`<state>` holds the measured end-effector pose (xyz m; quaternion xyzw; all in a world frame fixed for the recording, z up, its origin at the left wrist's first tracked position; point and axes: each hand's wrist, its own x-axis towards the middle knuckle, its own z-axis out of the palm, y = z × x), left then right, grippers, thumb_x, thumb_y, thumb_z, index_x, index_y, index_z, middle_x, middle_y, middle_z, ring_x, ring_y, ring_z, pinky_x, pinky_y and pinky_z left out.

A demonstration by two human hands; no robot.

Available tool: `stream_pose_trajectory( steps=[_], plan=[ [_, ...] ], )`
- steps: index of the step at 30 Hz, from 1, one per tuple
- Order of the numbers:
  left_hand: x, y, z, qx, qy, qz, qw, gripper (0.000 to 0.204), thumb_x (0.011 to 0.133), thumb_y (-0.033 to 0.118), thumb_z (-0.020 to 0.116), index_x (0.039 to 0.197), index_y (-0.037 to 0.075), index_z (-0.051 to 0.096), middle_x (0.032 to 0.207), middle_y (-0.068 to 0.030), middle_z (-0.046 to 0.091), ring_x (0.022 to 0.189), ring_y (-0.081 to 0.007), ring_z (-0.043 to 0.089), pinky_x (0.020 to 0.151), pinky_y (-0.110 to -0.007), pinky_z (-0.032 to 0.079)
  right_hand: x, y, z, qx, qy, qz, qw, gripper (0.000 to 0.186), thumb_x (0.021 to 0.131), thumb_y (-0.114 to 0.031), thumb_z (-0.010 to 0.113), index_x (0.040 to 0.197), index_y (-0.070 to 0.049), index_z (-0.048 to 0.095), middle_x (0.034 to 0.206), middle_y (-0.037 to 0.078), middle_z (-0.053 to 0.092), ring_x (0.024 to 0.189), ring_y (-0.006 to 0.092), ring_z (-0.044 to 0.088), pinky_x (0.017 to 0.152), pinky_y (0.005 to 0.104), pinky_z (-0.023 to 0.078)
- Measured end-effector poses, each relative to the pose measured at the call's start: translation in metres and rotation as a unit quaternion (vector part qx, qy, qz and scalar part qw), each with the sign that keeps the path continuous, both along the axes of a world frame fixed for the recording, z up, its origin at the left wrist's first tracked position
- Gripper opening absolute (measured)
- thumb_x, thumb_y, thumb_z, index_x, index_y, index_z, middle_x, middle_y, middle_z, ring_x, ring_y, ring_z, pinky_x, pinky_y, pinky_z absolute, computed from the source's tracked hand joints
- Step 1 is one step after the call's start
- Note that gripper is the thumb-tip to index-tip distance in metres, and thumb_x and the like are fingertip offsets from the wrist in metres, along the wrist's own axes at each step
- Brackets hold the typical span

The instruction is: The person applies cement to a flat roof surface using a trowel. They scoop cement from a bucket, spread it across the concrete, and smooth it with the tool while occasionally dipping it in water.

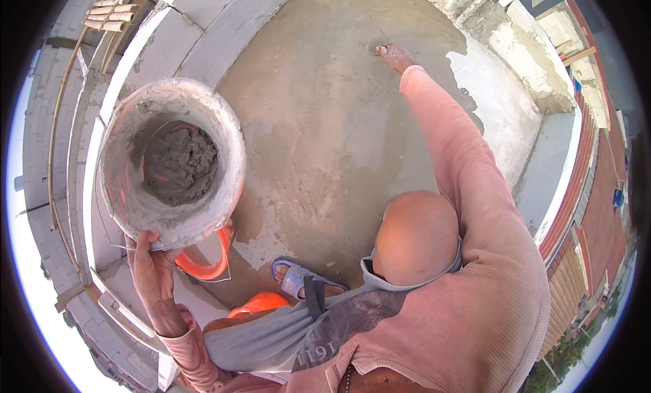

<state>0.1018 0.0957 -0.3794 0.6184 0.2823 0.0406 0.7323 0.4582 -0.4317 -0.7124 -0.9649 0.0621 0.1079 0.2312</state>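
At the left, my left hand [152, 271] grips the lower rim of a mortar-crusted bucket [227, 132], thumb over the edge. The bucket is tilted so its mouth faces me, and grey wet mortar [180, 162] lies in its bottom. My right arm stretches far out over the wet cement floor [305, 108]. At its end my right hand [397, 57] is closed low at the smeared surface; what it holds is too mortar-covered to make out.
A low block wall [224, 33] borders the floor at the left. Pale dry floor [502, 98] shows at the right, beside another low wall [556, 155]. An orange container [220, 257] stands below the bucket. My sandalled foot [295, 278] and bare knee [415, 233] are near.
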Motion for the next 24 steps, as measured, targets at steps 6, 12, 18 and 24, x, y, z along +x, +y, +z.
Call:
stream_pose_trajectory(
  steps=[6,12,18,24],
  plan=[
    [0.004,0.003,-0.007,0.009,0.004,-0.017,1.000,0.042,0.094,0.001,0.051,0.133,-0.002,0.038,0.126,-0.0179,0.055,0.108,-0.0339,0.065,0.082,-0.050,0.065,-0.129,0.084,0.085,-0.021,0.098,0.224,0.970,0.054,0.102,-0.048,0.038,0.123,-0.003,0.059,0.115,0.024,0.066,0.112,0.0425,0.061,0.096,0.0520,0.047],
    [0.003,-0.001,-0.001,0.028,0.021,0.015,0.999,0.043,0.093,0.000,0.052,0.134,-0.001,0.038,0.126,-0.0185,0.055,0.108,-0.0343,0.065,0.081,-0.049,0.065,-0.130,0.064,0.097,-0.072,0.125,0.234,0.961,0.054,0.102,-0.049,0.039,0.128,-0.005,0.057,0.111,0.023,0.068,0.106,0.0437,0.064,0.092,0.0533,0.049],
    [0.007,-0.013,0.005,0.048,0.041,0.054,0.997,0.044,0.092,-0.001,0.050,0.135,0.000,0.039,0.125,-0.0168,0.053,0.106,-0.0337,0.065,0.079,-0.052,0.065,0.042,-0.068,0.026,-0.001,0.050,-0.016,0.999,0.043,0.104,-0.037,0.040,0.114,0.002,0.056,0.085,0.019,0.069,0.068,0.0339,0.068,0.064,0.0468,0.052],
    [0.011,-0.028,0.015,0.064,0.081,0.094,0.990,0.053,0.089,0.001,0.053,0.138,0.000,0.035,0.126,-0.0206,0.054,0.107,-0.0360,0.065,0.078,-0.051,0.066,0.195,-0.102,0.006,-0.280,-0.019,0.204,0.938,0.028,0.097,-0.021,0.046,0.110,0.000,0.061,0.073,0.014,0.067,0.059,0.0282,0.067,0.052,0.0410,0.051]
  ],
)
